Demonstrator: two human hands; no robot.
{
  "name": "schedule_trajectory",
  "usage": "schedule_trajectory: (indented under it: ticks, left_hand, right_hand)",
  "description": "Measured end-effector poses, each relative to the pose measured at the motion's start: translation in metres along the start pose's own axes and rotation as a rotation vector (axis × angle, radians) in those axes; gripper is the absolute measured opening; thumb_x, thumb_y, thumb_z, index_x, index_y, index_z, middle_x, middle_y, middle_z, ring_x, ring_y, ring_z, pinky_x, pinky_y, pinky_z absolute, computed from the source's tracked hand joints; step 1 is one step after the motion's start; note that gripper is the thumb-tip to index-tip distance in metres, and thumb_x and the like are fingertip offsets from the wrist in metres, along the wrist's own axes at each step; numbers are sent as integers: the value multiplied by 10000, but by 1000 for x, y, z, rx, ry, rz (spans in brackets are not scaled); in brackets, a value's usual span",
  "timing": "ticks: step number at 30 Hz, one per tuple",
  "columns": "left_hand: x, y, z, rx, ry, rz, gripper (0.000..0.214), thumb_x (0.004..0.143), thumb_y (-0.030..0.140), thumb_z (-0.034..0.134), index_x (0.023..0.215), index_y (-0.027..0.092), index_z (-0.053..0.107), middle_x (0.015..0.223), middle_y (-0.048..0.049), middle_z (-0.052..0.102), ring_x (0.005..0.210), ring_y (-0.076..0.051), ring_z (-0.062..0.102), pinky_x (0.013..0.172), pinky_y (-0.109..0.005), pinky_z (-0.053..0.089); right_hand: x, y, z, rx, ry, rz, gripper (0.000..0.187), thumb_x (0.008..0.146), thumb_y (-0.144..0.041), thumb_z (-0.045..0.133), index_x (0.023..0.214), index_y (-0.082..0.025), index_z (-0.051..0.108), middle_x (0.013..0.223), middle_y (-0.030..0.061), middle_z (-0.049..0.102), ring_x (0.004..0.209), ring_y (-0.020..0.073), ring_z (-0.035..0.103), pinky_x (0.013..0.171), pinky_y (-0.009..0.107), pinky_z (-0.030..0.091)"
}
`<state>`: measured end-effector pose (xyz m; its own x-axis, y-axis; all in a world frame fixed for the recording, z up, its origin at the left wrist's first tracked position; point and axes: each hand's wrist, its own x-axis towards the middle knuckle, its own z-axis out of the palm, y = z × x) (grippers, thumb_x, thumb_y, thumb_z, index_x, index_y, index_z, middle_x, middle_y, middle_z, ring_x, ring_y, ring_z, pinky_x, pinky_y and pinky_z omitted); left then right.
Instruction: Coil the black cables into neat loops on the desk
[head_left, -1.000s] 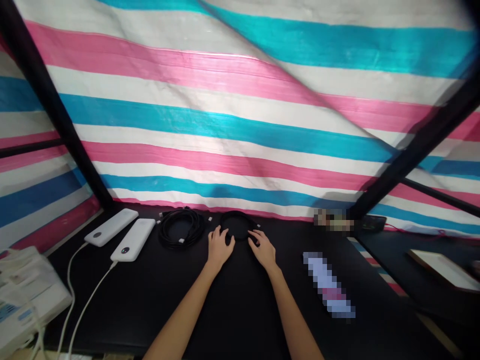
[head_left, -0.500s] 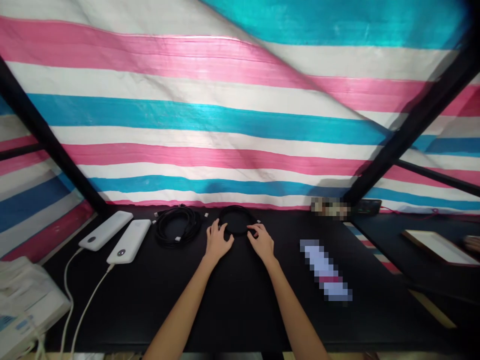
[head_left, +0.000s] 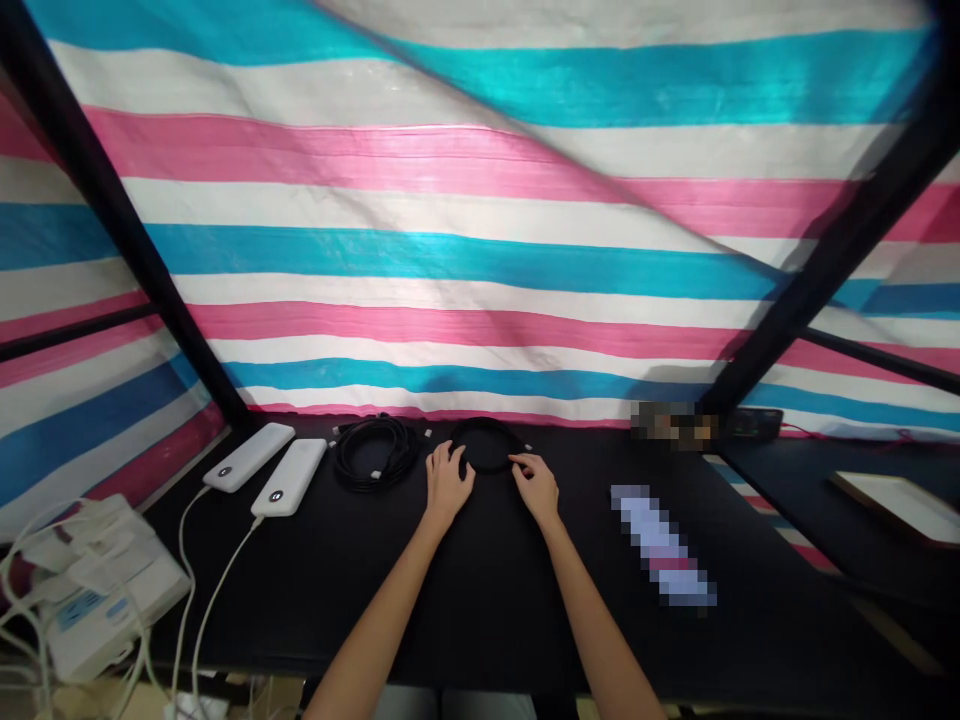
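A black cable [head_left: 486, 421] lies in a single round loop on the black table, with a small light-coloured plug end at its right. At the loop's left edge is my left hand [head_left: 448, 480], palm down, its fingers spread and touching or very near the cable. My right hand [head_left: 538, 488] has its thumb and fingers drawn together on the loop's lower right side, seemingly pinching the cable. Just left of my left hand sits a thicker coiled black cable [head_left: 346, 478] with pale plug ends.
Two white power banks [head_left: 291, 478] with white cords lie at the left. Beyond them is a white package [head_left: 142, 570] with tangled cords. A blurred-out phone-like object [head_left: 664, 548] lies right. Black frame posts [head_left: 840, 270] and a striped sheet [head_left: 480, 270] enclose the table [head_left: 480, 610].
My head view has shifted, so the table's things appear further right. The fingers of my right hand have closed together at the loop. My left hand stays by the loop's left edge.
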<state>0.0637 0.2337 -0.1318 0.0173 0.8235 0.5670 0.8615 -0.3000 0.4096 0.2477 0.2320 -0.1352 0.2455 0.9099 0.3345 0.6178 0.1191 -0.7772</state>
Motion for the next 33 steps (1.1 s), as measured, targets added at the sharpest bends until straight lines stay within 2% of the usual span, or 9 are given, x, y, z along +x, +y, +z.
schedule_trajectory:
  ticks: [3, 7, 10, 12, 14, 18, 22, 28, 33]
  left_hand:
    - [-2, -11, -18, 11, 48, -1, 289, 819, 201, 480, 1056, 197, 644, 1131, -114, 599, 1103, -246, 517, 965, -430, 336]
    - [6, -41, -54, 174, 245, -162, 275, 851, 244, 444, 1018, 223, 661, 1048, -99, 617, 1023, -267, 514, 934, -463, 303]
    - [17, -62, -72, 245, 167, -305, 302, 835, 359, 482, 1022, 212, 667, 1017, -112, 620, 984, -291, 511, 881, -468, 319]
    - [20, -70, -75, 254, 57, -385, 351, 777, 444, 548, 963, 179, 685, 953, -131, 632, 953, -316, 522, 830, -463, 344]
    - [19, -74, -71, 255, 21, -415, 367, 733, 475, 590, 869, 151, 697, 880, -142, 643, 911, -328, 537, 792, -459, 361]
    - [10, -73, -60, 236, 102, -374, 300, 824, 395, 500, 851, 165, 691, 885, -114, 662, 897, -292, 554, 826, -457, 349]
    - [8, -77, -63, 150, 178, -320, 270, 849, 351, 483, 836, 180, 691, 869, -91, 669, 865, -254, 583, 788, -389, 383]
    - [10, -89, -73, -21, 401, -354, 319, 898, 378, 420, 977, 163, 643, 833, -65, 664, 757, -185, 619, 697, -289, 434]
    - [13, -90, -78, -91, 668, -410, 353, 919, 391, 376, 1013, 134, 599, 780, -72, 652, 753, -190, 627, 718, -300, 455]
  right_hand:
    - [-1, 5, 0, 108, 46, -13, 310, 765, -348, 469, 905, -216, 712, 1011, 49, 658, 697, 151, 610, 677, 298, 489]
    - [-1, 8, -1, 143, 69, -17, 330, 769, -346, 456, 901, -188, 713, 972, 71, 672, 663, 157, 604, 688, 310, 496]
    - [-1, 9, 0, 143, 60, -16, 300, 755, -342, 476, 875, -209, 717, 977, 56, 672, 674, 163, 609, 687, 315, 492]
    - [0, 11, 1, 147, 57, -21, 297, 755, -343, 482, 878, -208, 716, 977, 59, 669, 688, 168, 614, 689, 316, 489]
    - [0, 14, 2, 166, 56, -28, 303, 761, -348, 482, 887, -199, 713, 980, 69, 664, 689, 171, 615, 679, 314, 487]
    - [1, 19, 4, 206, 40, -44, 304, 770, -353, 482, 895, -194, 709, 981, 79, 662, 678, 172, 613, 667, 313, 485]
    - [1, 17, 3, 186, 26, -32, 298, 770, -351, 483, 893, -201, 710, 976, 72, 670, 692, 178, 621, 681, 317, 488]
    - [0, 13, 1, 134, 2, -20, 316, 777, -352, 468, 911, -199, 709, 1005, 67, 669, 710, 170, 620, 708, 307, 485]
    - [0, 12, 1, 92, -11, -2, 311, 786, -378, 475, 918, -220, 708, 986, 46, 671, 722, 168, 611, 694, 295, 465]
